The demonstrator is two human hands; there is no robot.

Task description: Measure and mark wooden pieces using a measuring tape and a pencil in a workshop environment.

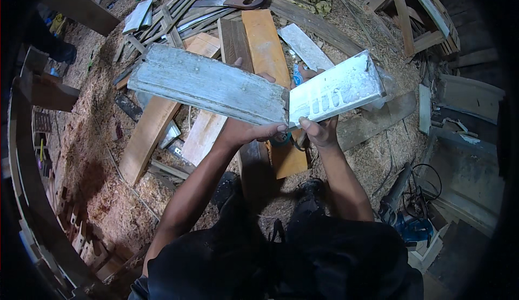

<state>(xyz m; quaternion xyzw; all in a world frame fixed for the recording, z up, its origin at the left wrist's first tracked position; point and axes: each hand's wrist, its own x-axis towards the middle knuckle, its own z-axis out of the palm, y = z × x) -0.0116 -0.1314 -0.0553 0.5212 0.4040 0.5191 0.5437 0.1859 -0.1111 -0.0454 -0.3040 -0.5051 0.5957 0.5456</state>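
Note:
My left hand (pixel 251 130) is closed around a long, worn board with flaking pale paint (pixel 208 86), thumb on its near edge and fingertips showing at its far edge. A shorter white-painted board (pixel 335 92) is gripped by my right hand (pixel 319 130), its thumb on the near edge. Streaky grey marks run across that board's face. The two boards meet end to end at an angle, above the pile, and their inner ends look to be touching. Below them lie an orange-brown plank (pixel 267 40) and a dark brown plank (pixel 233 43).
A handsaw (pixel 238 1) rests on scrap strips at the far side. A blue power tool with a cord (pixel 408 227) lies at the right. Sawdust (pixel 116 197) covers the ground, and a wooden frame (pixel 411 19) stands far right. Another person's shoe (pixel 66 53) shows at far left.

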